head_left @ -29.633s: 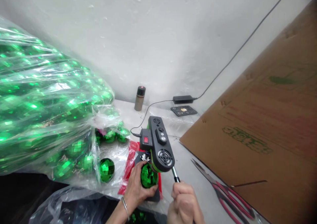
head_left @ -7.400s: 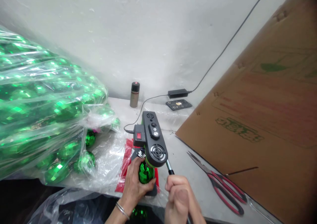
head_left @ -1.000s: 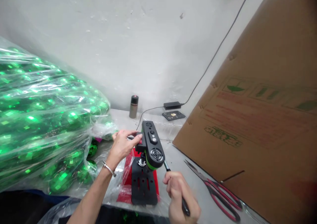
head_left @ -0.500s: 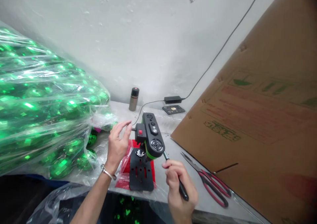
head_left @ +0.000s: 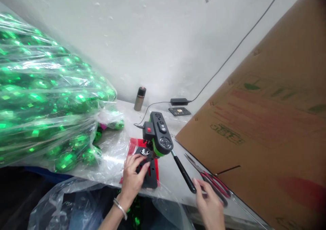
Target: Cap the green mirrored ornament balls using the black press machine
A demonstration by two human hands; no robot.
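Note:
A black machine with green trim (head_left: 161,131) and a red switch stands on a slotted black base plate (head_left: 150,179). My left hand (head_left: 133,175) rests over this plate, thumb and fingertips nearly together by the machine's underside. Anything between those fingertips is too small or hidden to make out. From the machine's lower right side a black-handled lever (head_left: 184,174) slants towards me. Just beside the lever's end is my right hand (head_left: 209,203), fingers loosely bent and apart, no longer wrapped round it. Red material (head_left: 139,141) lies under the base plate.
Green shiny ornaments in clear plastic (head_left: 51,97) fill the left side. Red-handled scissors (head_left: 214,180) lie at right along a large cardboard box (head_left: 267,131). Behind are a spray can (head_left: 140,99), a power adapter (head_left: 179,101) and a phone (head_left: 179,111).
My left hand has dropped from beside the switch box and its cable to the base plate. My right hand has let go of the lever and shifted right. The view has moved slightly.

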